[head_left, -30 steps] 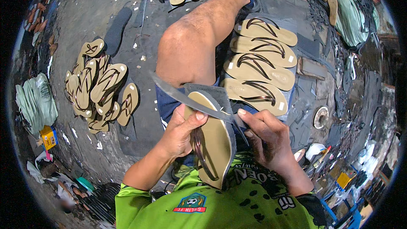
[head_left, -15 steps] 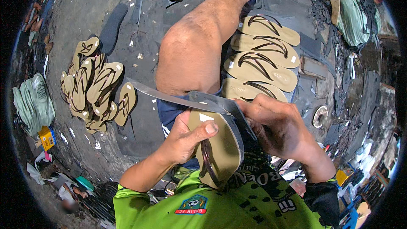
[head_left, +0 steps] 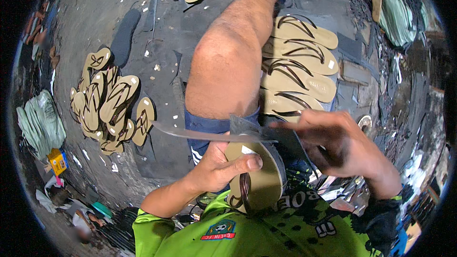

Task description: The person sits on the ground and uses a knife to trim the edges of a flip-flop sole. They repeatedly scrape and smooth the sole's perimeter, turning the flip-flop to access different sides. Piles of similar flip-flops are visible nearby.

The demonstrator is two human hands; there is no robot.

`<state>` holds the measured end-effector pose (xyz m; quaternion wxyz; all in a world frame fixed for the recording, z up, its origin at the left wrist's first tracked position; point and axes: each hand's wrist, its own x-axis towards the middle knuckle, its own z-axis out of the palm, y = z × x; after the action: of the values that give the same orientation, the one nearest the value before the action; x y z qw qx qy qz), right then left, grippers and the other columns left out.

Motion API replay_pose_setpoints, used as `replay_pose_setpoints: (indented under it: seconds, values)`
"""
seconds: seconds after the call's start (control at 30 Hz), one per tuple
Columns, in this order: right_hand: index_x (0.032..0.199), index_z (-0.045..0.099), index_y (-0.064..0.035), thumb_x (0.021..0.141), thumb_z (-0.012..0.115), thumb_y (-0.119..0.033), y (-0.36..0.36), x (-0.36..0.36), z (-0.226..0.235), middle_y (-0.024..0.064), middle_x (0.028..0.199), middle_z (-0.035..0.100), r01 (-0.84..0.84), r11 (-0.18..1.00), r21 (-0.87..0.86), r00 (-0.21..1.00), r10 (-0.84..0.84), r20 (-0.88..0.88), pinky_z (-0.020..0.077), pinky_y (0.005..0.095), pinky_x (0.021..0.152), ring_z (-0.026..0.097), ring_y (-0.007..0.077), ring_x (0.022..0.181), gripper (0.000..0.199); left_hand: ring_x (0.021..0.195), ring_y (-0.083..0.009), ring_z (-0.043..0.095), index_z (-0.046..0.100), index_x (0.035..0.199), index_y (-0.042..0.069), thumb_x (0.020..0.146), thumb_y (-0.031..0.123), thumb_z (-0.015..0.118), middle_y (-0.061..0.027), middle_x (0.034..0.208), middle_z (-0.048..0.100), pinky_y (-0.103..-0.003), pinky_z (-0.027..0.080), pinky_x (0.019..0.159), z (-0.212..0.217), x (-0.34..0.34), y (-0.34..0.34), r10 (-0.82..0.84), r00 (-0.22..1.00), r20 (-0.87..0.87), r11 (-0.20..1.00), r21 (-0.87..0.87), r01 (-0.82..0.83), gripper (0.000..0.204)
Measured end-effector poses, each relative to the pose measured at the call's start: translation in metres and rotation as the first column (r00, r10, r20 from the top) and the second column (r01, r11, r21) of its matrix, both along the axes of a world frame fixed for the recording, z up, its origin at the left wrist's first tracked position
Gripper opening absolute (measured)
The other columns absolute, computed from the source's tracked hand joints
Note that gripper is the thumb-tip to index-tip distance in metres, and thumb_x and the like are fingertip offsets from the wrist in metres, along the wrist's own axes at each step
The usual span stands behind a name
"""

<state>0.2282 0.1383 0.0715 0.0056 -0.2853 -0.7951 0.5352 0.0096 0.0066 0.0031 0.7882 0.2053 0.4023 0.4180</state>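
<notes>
My left hand [head_left: 227,165] grips a tan flip-flop [head_left: 259,181] with dark glossy straps and a white sticker, its thumb pressed on the footbed. A dark rubber edge [head_left: 277,162] runs along the sole. Across the flip-flop's far end lies the long thin blade of a knife [head_left: 204,136], pointing left. My right hand [head_left: 340,143] is at the blade's right end, its fingers curled and slightly blurred; the handle is hidden there. Between that hand and the sole, a dark rubber flap [head_left: 290,138] stands away from the flip-flop's edge.
A row of tan flip-flops [head_left: 300,83] lies right of my bent leg [head_left: 223,66]. On the left a heap of flip-flops [head_left: 90,107] sits on the floor beside a dark sole piece [head_left: 126,35]. Green sacks [head_left: 40,121] and a yellow box [head_left: 58,162] are at the left rim.
Both hands, the flip-flop and the knife have shifted right and a little nearer. The blade has turned closer to level, and my right hand has moved away from my left.
</notes>
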Motion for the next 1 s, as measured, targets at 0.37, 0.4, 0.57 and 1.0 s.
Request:
replay_pose_setpoints:
  seconds: [0.37,0.4,0.57,1.0]
  values:
    - [0.135,0.049,-0.0188,0.089,0.048,-0.013,-0.003,0.006,-0.004,0.0167,0.081,0.058,0.000,0.933,0.359,0.992,0.045,-0.117,0.0491,0.0470,0.073,0.059,0.0385,0.078,0.047,0.086,-0.0120,0.061,0.059,0.110,0.002,0.087,0.028,0.067,-0.0059,0.095,0.065,-0.027,0.049,0.078,0.031,0.008,0.016,-0.076,0.968,-0.240,0.997,0.001,0.078,0.036]
    - [0.136,0.048,-0.0193,0.089,0.048,-0.013,-0.005,0.007,0.002,0.0162,0.081,0.058,0.048,0.926,0.374,0.988,0.010,-0.152,0.0491,0.0470,0.074,0.059,0.0383,0.079,0.047,0.086,-0.0122,0.061,0.059,0.110,0.002,0.086,0.030,0.067,-0.0062,0.096,0.065,-0.027,0.049,0.078,0.047,0.009,0.023,-0.036,0.941,-0.337,0.994,0.088,0.070,0.037]
    - [0.137,0.047,-0.0197,0.083,0.051,0.001,-0.038,0.014,0.004,0.0149,0.081,0.053,0.520,0.756,0.399,0.835,-0.350,-0.425,0.0457,0.0429,0.068,0.057,0.0344,0.075,0.058,0.088,-0.0167,0.062,0.060,0.107,0.000,0.091,0.024,0.062,-0.0095,0.095,0.065,-0.027,0.050,0.078,0.108,-0.023,0.077,0.698,0.444,-0.562,0.644,0.763,-0.046,0.029]
    - [0.128,0.057,-0.0155,0.067,0.066,0.001,-0.135,0.032,-0.064,0.0091,0.086,0.057,0.770,0.453,0.449,0.637,-0.538,-0.551,0.0503,0.0376,0.063,0.060,0.0278,0.071,0.064,0.097,-0.0157,0.062,0.054,0.119,0.013,0.087,0.037,0.065,-0.0021,0.107,0.064,-0.032,0.052,0.085,0.033,0.111,-0.005,0.741,0.661,0.118,0.671,-0.139,-0.728,0.042]
